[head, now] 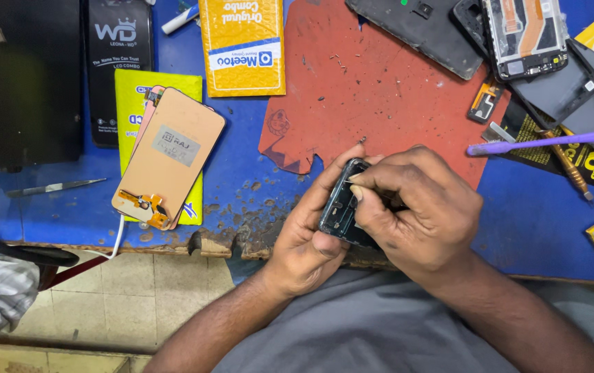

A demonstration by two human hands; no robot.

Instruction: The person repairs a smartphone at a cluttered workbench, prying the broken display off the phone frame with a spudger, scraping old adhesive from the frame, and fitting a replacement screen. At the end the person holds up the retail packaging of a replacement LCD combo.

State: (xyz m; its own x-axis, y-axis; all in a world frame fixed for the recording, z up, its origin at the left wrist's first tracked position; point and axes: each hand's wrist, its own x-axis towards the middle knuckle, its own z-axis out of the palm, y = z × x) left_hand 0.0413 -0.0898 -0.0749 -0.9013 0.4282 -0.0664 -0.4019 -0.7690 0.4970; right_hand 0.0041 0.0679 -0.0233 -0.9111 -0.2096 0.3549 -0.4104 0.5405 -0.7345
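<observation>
My left hand [307, 238] grips a dark opened phone body [340, 207] by its left edge, holding it tilted just above the near edge of the blue table [241, 166]. My right hand [414, 214] lies over the phone's right side. Its fingertips pinch a thin metal tool whose tip touches the phone's top end. Most of the phone is hidden under my right hand.
A copper-backed display panel [169, 155] lies on a yellow packet at left, metal tweezers [52, 187] beside it. A red mat [373, 83] holds tiny screws. Dismantled phones [524, 34], a purple brush [545, 141], a screwdriver [569, 169] and a yellow box [241, 45] crowd the back.
</observation>
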